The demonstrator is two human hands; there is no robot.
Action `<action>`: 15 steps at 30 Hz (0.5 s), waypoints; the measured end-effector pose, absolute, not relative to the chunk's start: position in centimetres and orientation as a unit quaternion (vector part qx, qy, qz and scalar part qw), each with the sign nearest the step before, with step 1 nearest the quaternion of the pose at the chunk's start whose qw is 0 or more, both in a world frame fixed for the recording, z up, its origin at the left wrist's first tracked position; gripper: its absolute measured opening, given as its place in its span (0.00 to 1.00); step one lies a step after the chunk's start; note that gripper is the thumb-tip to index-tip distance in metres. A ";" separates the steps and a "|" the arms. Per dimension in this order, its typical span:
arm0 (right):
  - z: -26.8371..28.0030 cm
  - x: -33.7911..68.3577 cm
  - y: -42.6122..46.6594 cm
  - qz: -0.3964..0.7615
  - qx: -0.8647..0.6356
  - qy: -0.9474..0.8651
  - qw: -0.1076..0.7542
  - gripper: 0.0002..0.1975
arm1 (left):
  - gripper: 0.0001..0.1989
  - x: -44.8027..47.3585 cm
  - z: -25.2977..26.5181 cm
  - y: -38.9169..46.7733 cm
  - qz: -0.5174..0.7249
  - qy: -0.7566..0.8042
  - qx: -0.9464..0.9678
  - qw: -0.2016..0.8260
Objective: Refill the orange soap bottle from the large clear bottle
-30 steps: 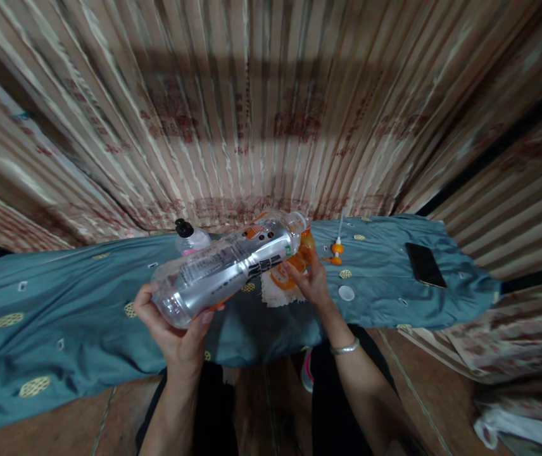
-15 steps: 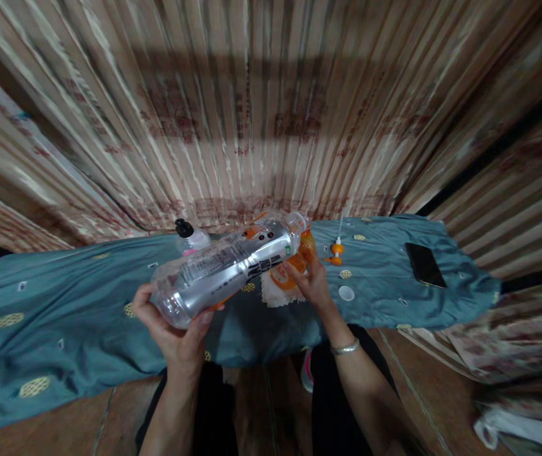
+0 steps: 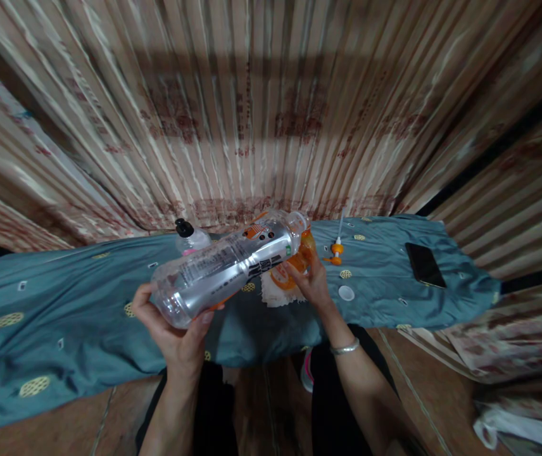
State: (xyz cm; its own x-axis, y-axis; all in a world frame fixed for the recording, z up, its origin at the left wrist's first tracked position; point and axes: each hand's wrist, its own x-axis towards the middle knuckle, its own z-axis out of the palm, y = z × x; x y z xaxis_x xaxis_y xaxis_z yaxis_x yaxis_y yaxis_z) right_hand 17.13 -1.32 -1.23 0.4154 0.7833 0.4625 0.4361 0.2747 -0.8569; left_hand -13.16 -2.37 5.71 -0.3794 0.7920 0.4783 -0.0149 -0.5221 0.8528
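A large clear plastic bottle [image 3: 223, 266] with a silver label lies tilted in the air, its neck higher at the right. My left hand [image 3: 176, 323] is closed around its base end. Under the bottle's neck, my right hand [image 3: 313, 282] grips an orange bottle [image 3: 307, 246], mostly hidden behind the clear bottle and my fingers. Whether the two bottle mouths touch, I cannot tell. A white cloth [image 3: 278, 299] lies beneath the orange bottle. Right of my right hand are an orange pump top [image 3: 336, 251] with a thin tube and a round white cap [image 3: 346, 293].
A clear pump bottle [image 3: 194, 240] with a black head stands behind the held bottle at left. A black phone [image 3: 425, 265] rests at the right on the teal patterned cloth [image 3: 85, 304]. Curtains [image 3: 261, 114] hang close behind and at both sides.
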 end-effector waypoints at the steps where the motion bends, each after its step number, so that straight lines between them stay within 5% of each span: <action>1: -1.2 17.1 -1.3 0.142 -0.585 -0.521 0.605 0.35 | 0.53 -13.2 5.7 -2.4 0.731 0.395 0.482 0.278; 15: -1.2 17.0 -1.4 0.137 -0.595 -0.518 0.599 0.36 | 0.52 -13.2 5.6 -2.3 0.736 0.380 0.490 0.272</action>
